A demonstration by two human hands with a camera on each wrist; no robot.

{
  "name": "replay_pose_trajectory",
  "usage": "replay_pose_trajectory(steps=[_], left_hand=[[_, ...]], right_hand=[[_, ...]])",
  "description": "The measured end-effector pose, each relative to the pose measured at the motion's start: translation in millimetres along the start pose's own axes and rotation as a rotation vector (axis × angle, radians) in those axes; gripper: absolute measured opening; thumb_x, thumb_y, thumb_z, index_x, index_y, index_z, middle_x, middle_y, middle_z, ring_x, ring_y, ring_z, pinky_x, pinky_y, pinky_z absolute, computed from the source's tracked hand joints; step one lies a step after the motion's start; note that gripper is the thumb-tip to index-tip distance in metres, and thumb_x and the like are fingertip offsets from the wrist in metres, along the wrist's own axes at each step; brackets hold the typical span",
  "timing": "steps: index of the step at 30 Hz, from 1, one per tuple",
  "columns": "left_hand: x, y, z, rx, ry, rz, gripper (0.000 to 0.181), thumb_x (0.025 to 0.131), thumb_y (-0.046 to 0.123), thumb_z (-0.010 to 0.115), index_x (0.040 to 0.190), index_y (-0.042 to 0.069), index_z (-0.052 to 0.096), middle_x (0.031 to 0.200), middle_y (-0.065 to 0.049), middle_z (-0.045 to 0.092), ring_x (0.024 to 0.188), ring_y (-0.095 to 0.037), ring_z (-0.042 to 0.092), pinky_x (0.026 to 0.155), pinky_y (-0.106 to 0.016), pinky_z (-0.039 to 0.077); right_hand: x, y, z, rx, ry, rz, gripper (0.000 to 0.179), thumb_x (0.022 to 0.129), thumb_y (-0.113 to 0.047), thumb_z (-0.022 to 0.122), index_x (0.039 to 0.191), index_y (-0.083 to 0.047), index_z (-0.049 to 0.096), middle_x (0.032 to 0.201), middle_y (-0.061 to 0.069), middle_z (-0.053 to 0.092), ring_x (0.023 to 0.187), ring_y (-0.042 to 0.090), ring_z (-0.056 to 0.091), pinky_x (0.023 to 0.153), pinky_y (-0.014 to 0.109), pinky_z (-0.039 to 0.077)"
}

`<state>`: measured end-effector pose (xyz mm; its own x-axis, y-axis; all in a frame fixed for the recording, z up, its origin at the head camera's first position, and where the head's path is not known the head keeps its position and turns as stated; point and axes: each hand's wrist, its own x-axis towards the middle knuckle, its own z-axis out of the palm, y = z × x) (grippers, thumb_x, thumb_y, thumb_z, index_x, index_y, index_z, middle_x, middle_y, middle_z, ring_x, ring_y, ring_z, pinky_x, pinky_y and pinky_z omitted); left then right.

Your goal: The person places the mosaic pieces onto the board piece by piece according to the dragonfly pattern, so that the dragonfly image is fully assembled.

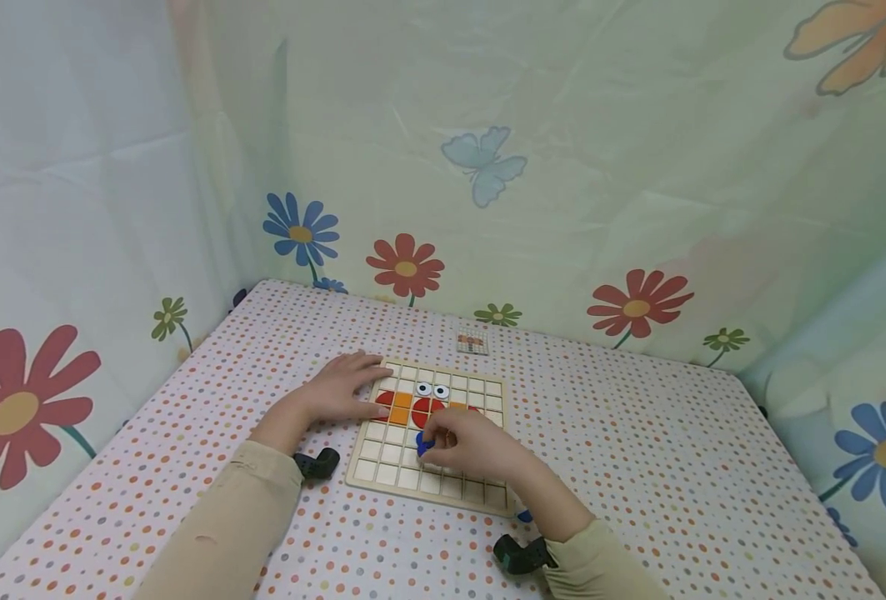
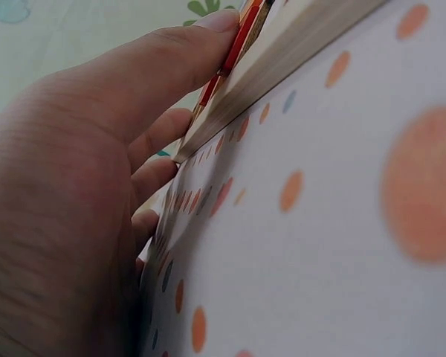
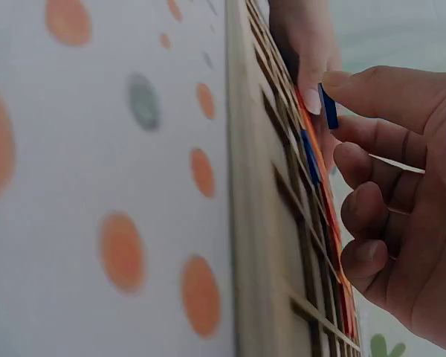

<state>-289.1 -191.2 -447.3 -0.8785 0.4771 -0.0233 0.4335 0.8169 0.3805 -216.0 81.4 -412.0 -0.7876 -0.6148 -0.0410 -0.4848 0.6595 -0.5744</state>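
A wooden grid board (image 1: 427, 497) lies flat on the table, with pale squares and coloured tiles in its cells. Red and orange tiles (image 1: 401, 408) form a row across it, below two eye tiles (image 1: 432, 390). My left hand (image 1: 335, 389) rests at the board's left edge, thumb and fingers extended over the rim. Over the middle of the board, my right hand (image 1: 474, 446) pinches a small blue tile (image 3: 328, 108) between thumb and index finger, its other fingers curled loosely. In the right wrist view, another blue tile (image 3: 311, 158) sits in the board below.
A small pattern card (image 1: 473, 342) lies behind the board. Next to my right wrist, a blue piece (image 1: 525, 516) is partly hidden on the dotted tablecloth (image 1: 638, 467). Flowered curtains (image 1: 533, 242) enclose the table at the back and sides.
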Motion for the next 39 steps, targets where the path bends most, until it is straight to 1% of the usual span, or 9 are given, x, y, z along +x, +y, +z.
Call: replay_pose_trajectory(steps=[7, 14, 18, 21, 26, 29, 34, 39], left_hand=[[0.2, 1.5, -0.6, -0.003, -0.003, -0.001, 0.076, 0.086, 0.065, 0.06, 0.152, 0.03, 0.041, 0.163, -0.002, 0.027, 0.154, -0.033, 0.012, 0.125, -0.056, 0.01], [0.1, 0.7, -0.8, -0.011, 0.002, -0.001, 0.076, 0.086, 0.064, 0.061, 0.151, 0.03, 0.042, 0.163, -0.002, 0.028, 0.154, -0.032, 0.013, 0.125, -0.056, 0.01], [0.4, 0.4, -2.2, -0.006, -0.004, 0.001, 0.077, 0.087, 0.064, 0.061, 0.152, 0.029, 0.041, 0.163, -0.003, 0.028, 0.154, -0.033, 0.012, 0.125, -0.057, 0.01], [0.6, 0.3, -2.9, -0.002, -0.004, 0.005, 0.077, 0.087, 0.065, 0.06, 0.152, 0.029, 0.041, 0.163, -0.003, 0.028, 0.154, -0.033, 0.012, 0.124, -0.057, 0.01], [1.0, 0.0, -3.1, -0.003, -0.008, 0.001, 0.078, 0.086, 0.067, 0.06, 0.152, 0.03, 0.04, 0.163, -0.002, 0.027, 0.154, -0.033, 0.011, 0.124, -0.057, 0.01], [1.1, -0.4, -3.2, -0.008, -0.008, 0.0, 0.078, 0.086, 0.067, 0.06, 0.152, 0.03, 0.04, 0.163, -0.002, 0.027, 0.154, -0.032, 0.011, 0.125, -0.057, 0.009], [-0.4, -0.3, -2.5, -0.011, -0.01, 0.001, 0.079, 0.086, 0.067, 0.06, 0.152, 0.029, 0.04, 0.163, -0.003, 0.027, 0.154, -0.033, 0.011, 0.124, -0.058, 0.01], [-0.5, -0.4, -1.6, -0.013, -0.012, 0.002, 0.079, 0.086, 0.068, 0.06, 0.152, 0.029, 0.04, 0.164, -0.003, 0.026, 0.154, -0.033, 0.011, 0.124, -0.057, 0.009]], right_hand=[[3.6, -4.2, 10.0, -0.032, -0.011, 0.022, 0.018, 0.087, -0.034, 0.077, 0.095, -0.023, 0.065, 0.071, -0.01, 0.053, 0.064, 0.006, 0.048, 0.059, 0.022, 0.041], [3.8, -5.0, 13.4, -0.054, 0.013, 0.04, 0.019, 0.086, -0.032, 0.078, 0.096, -0.022, 0.065, 0.07, -0.009, 0.053, 0.064, 0.006, 0.048, 0.058, 0.022, 0.04], [4.5, -4.6, 13.8, -0.057, 0.014, 0.049, 0.021, 0.085, -0.035, 0.078, 0.096, -0.024, 0.065, 0.071, -0.009, 0.054, 0.064, 0.007, 0.048, 0.058, 0.022, 0.04], [5.1, -4.5, 13.5, -0.065, 0.007, 0.038, 0.019, 0.086, -0.036, 0.077, 0.097, -0.025, 0.066, 0.071, -0.009, 0.054, 0.064, 0.007, 0.048, 0.058, 0.022, 0.04], [5.4, -4.3, 13.3, -0.088, -0.006, 0.008, 0.013, 0.088, -0.032, 0.075, 0.097, -0.026, 0.068, 0.07, -0.01, 0.054, 0.065, 0.006, 0.048, 0.059, 0.022, 0.04], [5.2, -4.5, 13.2, -0.091, -0.011, 0.014, 0.013, 0.088, -0.032, 0.075, 0.098, -0.026, 0.068, 0.07, -0.011, 0.054, 0.065, 0.006, 0.048, 0.059, 0.022, 0.041], [3.6, -6.5, 10.0, -0.095, -0.02, 0.022, 0.015, 0.089, -0.032, 0.074, 0.101, -0.025, 0.067, 0.072, -0.011, 0.055, 0.065, 0.006, 0.049, 0.06, 0.022, 0.042], [-4.7, -8.1, -2.0, -0.101, 0.011, 0.04, 0.015, 0.092, -0.028, 0.071, 0.105, -0.02, 0.069, 0.077, -0.01, 0.058, 0.066, 0.009, 0.051, 0.059, 0.025, 0.045]])
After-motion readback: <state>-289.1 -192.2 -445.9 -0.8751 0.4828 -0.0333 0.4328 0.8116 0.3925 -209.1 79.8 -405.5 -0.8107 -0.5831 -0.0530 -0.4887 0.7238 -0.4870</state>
